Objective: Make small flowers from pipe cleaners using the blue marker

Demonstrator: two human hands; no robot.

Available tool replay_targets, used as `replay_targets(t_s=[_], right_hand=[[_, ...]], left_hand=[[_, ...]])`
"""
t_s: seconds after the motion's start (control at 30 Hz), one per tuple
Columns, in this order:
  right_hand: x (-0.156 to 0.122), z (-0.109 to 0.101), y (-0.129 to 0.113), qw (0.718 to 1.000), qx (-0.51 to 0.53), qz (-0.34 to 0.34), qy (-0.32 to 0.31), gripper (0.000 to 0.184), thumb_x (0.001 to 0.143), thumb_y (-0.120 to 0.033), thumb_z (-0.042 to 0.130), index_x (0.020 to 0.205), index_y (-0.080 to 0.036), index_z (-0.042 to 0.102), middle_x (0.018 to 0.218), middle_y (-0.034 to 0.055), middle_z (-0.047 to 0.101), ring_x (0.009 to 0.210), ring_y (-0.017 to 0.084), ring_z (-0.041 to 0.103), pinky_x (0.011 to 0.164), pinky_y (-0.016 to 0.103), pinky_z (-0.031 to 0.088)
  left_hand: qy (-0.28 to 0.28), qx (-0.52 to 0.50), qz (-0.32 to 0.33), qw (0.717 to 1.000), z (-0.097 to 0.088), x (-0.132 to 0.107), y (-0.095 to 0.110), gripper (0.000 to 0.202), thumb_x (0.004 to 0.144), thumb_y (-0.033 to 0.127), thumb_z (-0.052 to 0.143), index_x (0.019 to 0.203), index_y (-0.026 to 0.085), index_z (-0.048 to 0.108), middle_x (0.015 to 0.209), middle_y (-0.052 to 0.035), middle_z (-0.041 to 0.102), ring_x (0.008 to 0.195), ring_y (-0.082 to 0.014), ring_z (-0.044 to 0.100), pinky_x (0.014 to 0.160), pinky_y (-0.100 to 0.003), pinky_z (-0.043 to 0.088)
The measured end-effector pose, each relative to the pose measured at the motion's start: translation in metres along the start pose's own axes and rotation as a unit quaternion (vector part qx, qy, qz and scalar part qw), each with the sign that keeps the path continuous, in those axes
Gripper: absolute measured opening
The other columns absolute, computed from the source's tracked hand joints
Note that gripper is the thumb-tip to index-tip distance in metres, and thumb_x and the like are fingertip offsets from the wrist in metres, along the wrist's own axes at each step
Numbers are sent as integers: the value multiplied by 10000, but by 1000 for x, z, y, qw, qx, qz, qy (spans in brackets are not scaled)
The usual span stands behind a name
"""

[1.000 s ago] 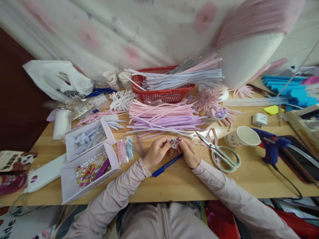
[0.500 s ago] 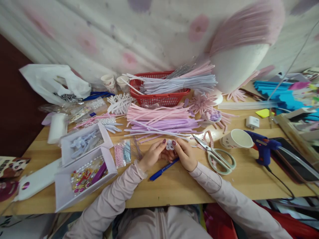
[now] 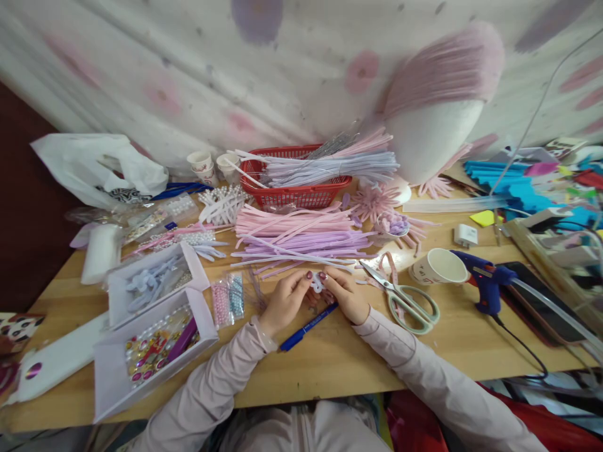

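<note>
Both of my hands meet over the middle of the wooden table. My left hand and my right hand pinch a small white looped pipe-cleaner piece between thumbs and fingertips. A blue pen lies on the table just under my hands. Right behind them spreads a pile of pink and lilac pipe cleaners.
Scissors, a paper cup and a blue glue gun lie to the right. Two white boxes with beads and trims stand left. A red basket and a white foam shape are behind.
My view has tilted and drifted, so everything sits a little lower and further left. My fingers have closed tighter around the white piece, hiding more of it.
</note>
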State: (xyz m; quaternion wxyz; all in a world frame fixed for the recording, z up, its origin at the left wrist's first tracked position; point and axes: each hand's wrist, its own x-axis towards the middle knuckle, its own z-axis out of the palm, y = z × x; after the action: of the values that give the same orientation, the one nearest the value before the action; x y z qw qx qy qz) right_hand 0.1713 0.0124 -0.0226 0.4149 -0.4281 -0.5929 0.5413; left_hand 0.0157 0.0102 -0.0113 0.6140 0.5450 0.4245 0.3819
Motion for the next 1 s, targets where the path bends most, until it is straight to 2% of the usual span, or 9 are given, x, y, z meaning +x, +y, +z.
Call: replay_targets(t_s=[0.1,0.17,0.23,0.33,0.4,0.53,0.67,0.77,1.0], right_hand=[[2,-1,-1,1000,19,-8,-6,410,870,-514,510,628,-187,468,493,-54,421,449,95,387,472,233,332],[3,-1,1,998,49,-13,24,387,886,-507,488,660,-195,455,493,-62,403,443,95,384,467,229,343],[2,-1,2,996,60,-36,58,308,916,-477,449,778,-204,488,547,-55,434,472,106,421,493,236,385],[0,-1,2,990,-24,-122,64,242,920,-419,463,1041,-218,525,852,35,565,737,165,557,650,295,477],[-1,0,0,974,-117,-188,52,214,917,-354,478,1066,-217,548,1021,85,560,924,208,549,749,335,482],[-3,2,-2,940,-213,-257,68,163,934,-185,406,987,-210,559,865,61,585,801,182,554,718,322,479],[-2,0,-1,906,-298,-292,70,243,920,-103,375,1031,-206,566,848,66,601,767,177,572,684,309,490],[-1,-4,-2,872,-373,-312,61,273,911,-86,395,1076,-207,576,866,77,632,779,189,592,692,316,499],[-5,-4,-10,830,-406,-372,86,320,905,-100,454,1202,-210,502,947,95,672,848,200,626,739,340,515]], left_hand=[[-21,-28,-1,999,-3,2,4,319,830,468,570,776,154,568,660,2,606,576,-129,588,575,-246,488],[-17,-47,9,999,-5,4,6,318,803,463,612,780,148,582,675,-1,619,588,-125,592,593,-246,490],[-4,-74,16,997,-6,4,6,318,781,452,647,773,137,606,694,-9,635,602,-119,594,614,-243,489],[-1,-187,-29,982,-6,4,4,333,718,439,718,748,124,616,668,-12,644,594,-110,596,600,-226,490],[-12,-260,-72,963,-5,4,2,368,668,448,756,735,119,605,623,-9,638,553,-101,589,553,-208,489],[-37,-306,-124,943,-5,3,0,375,634,409,794,746,104,608,604,-12,630,494,-86,578,485,-187,500],[-24,-352,-178,919,-6,4,-1,210,718,247,757,794,109,618,698,-13,641,541,-62,605,519,-147,534],[-4,-391,-224,893,-8,4,-1,45,808,118,646,782,120,610,667,14,602,514,-25,585,525,-95,523],[2,-456,-285,843,-12,1,14,252,915,70,440,731,122,604,645,15,526,466,16,515,465,-11,456]])
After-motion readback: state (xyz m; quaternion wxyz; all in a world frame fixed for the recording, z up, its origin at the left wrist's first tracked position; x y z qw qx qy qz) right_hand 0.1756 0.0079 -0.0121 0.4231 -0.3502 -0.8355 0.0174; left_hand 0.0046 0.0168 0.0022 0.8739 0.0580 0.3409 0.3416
